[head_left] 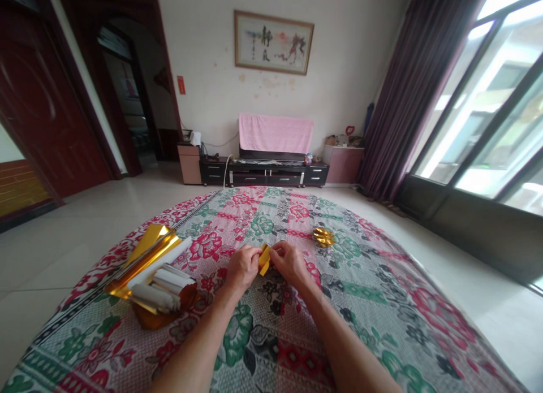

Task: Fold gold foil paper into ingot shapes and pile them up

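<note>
A small piece of folded yellow-gold paper (pixel 264 260) is held between my two hands, just above the flowered tablecloth (pixel 237 331). My left hand (pixel 245 265) pinches its left side with closed fingers. On the other side, my right hand (pixel 290 262) grips the paper's right edge, fingers also closed. Beyond the right hand lies a folded gold foil piece (pixel 323 237) with shiny pleats. To the left rests a pile of gold foil sheets (pixel 155 249) with rolled white-and-silver paper (pixel 163 285) on it.
The round table fills the foreground. Beyond it stands a low black TV cabinet (pixel 267 175), with a pink cloth (pixel 275 133) draped over what is above it. Purple curtains (pixel 392 87) and large windows are at the right; a dark red door (pixel 46 93) is at the left.
</note>
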`<state>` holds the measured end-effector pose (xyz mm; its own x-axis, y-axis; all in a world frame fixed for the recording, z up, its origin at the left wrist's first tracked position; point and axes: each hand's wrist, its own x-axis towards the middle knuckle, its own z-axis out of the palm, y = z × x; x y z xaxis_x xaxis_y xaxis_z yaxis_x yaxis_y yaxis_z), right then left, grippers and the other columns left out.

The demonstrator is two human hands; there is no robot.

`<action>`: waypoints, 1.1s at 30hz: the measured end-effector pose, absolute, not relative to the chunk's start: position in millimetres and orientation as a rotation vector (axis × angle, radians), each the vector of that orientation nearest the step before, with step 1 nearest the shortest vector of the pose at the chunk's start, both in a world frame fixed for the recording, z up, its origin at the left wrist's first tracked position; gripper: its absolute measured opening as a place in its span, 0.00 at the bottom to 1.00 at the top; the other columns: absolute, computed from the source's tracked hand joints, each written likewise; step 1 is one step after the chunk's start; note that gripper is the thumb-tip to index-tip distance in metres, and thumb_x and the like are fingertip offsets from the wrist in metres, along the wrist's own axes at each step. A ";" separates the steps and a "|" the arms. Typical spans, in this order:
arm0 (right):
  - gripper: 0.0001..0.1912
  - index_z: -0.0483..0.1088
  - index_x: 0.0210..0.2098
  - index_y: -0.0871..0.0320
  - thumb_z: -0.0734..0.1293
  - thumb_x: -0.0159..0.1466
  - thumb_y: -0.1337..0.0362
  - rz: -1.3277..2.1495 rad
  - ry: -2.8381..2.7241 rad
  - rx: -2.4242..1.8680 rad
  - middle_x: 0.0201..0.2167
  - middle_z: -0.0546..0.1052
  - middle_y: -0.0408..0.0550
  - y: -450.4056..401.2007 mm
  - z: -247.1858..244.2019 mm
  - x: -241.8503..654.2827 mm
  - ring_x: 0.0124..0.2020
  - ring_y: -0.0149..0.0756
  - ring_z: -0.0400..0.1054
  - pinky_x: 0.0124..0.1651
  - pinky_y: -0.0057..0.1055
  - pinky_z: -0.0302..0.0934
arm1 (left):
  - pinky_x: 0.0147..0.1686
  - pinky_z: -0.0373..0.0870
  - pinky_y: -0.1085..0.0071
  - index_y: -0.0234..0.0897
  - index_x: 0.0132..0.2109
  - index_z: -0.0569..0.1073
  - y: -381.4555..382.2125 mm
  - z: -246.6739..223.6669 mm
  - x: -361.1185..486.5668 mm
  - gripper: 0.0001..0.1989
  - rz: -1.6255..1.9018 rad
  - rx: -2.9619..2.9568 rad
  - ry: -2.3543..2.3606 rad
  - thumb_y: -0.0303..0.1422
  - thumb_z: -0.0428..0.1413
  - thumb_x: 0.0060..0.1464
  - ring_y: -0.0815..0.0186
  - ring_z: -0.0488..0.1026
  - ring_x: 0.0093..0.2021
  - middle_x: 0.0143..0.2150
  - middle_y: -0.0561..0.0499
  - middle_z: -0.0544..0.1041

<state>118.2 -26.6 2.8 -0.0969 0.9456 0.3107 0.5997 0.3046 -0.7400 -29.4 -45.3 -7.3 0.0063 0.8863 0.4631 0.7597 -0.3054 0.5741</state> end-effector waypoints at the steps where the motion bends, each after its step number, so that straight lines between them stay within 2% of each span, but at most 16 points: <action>1: 0.10 0.71 0.31 0.60 0.62 0.55 0.61 0.457 -1.829 -1.403 0.21 0.74 0.45 -28.3 4.1 117.5 0.21 0.30 0.67 0.25 0.23 0.54 | 0.40 0.67 0.72 0.36 0.36 0.76 -46.2 -7.0 -28.8 0.12 1.149 2.146 1.756 0.25 0.47 0.52 0.67 0.72 0.37 0.36 0.48 0.76; 7: 0.08 0.71 0.30 0.59 0.62 0.56 0.63 0.212 -1.946 -1.427 0.24 0.75 0.47 -33.3 6.4 116.0 0.24 0.30 0.67 0.28 0.23 0.53 | 0.38 0.65 0.71 0.36 0.33 0.75 -55.6 -0.6 -25.0 0.13 0.882 2.340 1.822 0.28 0.45 0.54 0.66 0.69 0.37 0.37 0.47 0.72; 12: 0.09 0.72 0.31 0.58 0.60 0.55 0.68 0.280 -1.912 -1.323 0.28 0.75 0.46 -26.8 0.3 123.9 0.28 0.31 0.68 0.33 0.24 0.57 | 0.40 0.64 0.67 0.37 0.33 0.76 -57.7 1.5 -27.9 0.13 0.825 2.447 1.838 0.27 0.46 0.53 0.62 0.65 0.38 0.39 0.48 0.73; 15: 0.12 0.73 0.32 0.58 0.59 0.54 0.72 0.333 -1.917 -1.208 0.30 0.74 0.46 -24.0 -2.3 129.3 0.29 0.31 0.67 0.34 0.25 0.59 | 0.43 0.63 0.67 0.36 0.34 0.76 -55.1 -0.6 -31.3 0.13 0.846 2.453 1.759 0.25 0.46 0.52 0.63 0.65 0.39 0.41 0.49 0.73; 19: 0.16 0.73 0.32 0.57 0.57 0.52 0.77 0.338 -2.009 -0.981 0.33 0.73 0.46 -26.1 0.6 132.1 0.35 0.31 0.67 0.40 0.25 0.59 | 0.44 0.64 0.68 0.37 0.36 0.76 -52.0 -3.2 -34.6 0.15 0.858 2.435 1.686 0.23 0.45 0.52 0.64 0.65 0.40 0.42 0.50 0.73; 26: 0.09 0.72 0.36 0.55 0.63 0.57 0.65 0.327 -2.258 -0.918 0.38 0.71 0.47 -45.2 18.2 127.9 0.39 0.32 0.66 0.44 0.29 0.59 | 0.48 0.63 0.66 0.36 0.39 0.76 -51.5 -2.0 -38.6 0.17 0.822 2.420 1.654 0.20 0.45 0.48 0.63 0.65 0.44 0.45 0.49 0.73; 29: 0.16 0.70 0.41 0.55 0.67 0.53 0.60 0.276 -2.296 -0.991 0.42 0.69 0.49 -50.0 19.4 124.9 0.42 0.36 0.65 0.45 0.32 0.60 | 0.49 0.62 0.65 0.36 0.42 0.75 -51.3 -1.4 -39.6 0.19 0.814 2.389 1.639 0.20 0.45 0.47 0.63 0.66 0.45 0.47 0.49 0.73; 33: 0.17 0.69 0.40 0.57 0.68 0.51 0.60 0.232 -2.304 -1.056 0.43 0.68 0.51 -50.1 16.1 122.7 0.44 0.39 0.63 0.47 0.34 0.59 | 0.50 0.62 0.66 0.36 0.40 0.76 -51.6 0.4 -38.8 0.19 0.817 2.354 1.621 0.21 0.44 0.47 0.63 0.66 0.46 0.47 0.48 0.73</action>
